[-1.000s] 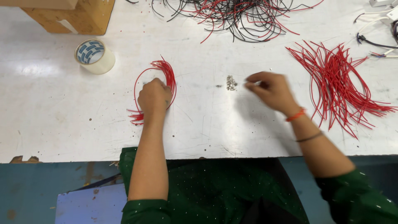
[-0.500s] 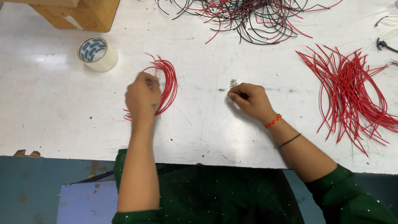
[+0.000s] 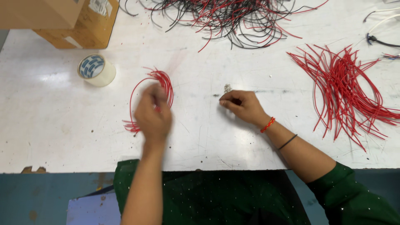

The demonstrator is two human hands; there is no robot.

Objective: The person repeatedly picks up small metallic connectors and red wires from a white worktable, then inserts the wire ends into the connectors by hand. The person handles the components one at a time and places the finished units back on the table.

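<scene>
The left hand (image 3: 153, 113) hovers blurred over a small looped bundle of red wires (image 3: 155, 83) on the white table (image 3: 54, 125). Its fingers are curled inward over the near side of the loop, but the blur hides whether they actually pinch a wire, so I cannot tell if it grips or merely covers them. The loop's arc shows just beyond the knuckles, and cut wire ends fan out on the table just to the left of the wrist.

The right hand (image 3: 243, 106) rests on the table well to the right of the left hand, its fingers bent and drawn together with the fingertips (image 3: 225, 100) pinched close at a small heap of metal terminals (image 3: 227, 88), which lies just beyond them. Whether a terminal sits between the fingertips is too small to tell. A red bangle (image 3: 268, 124) and a thin dark band (image 3: 288, 142) circle that wrist.

Further to the right of the right hand lies a big spread of red wires (image 3: 346, 87). Beyond both hands sprawls a tangled pile of black and red wires (image 3: 225, 16). Beyond and to the left of the left hand stands a roll of clear tape (image 3: 96, 70), and past it a cardboard box (image 3: 62, 18).
</scene>
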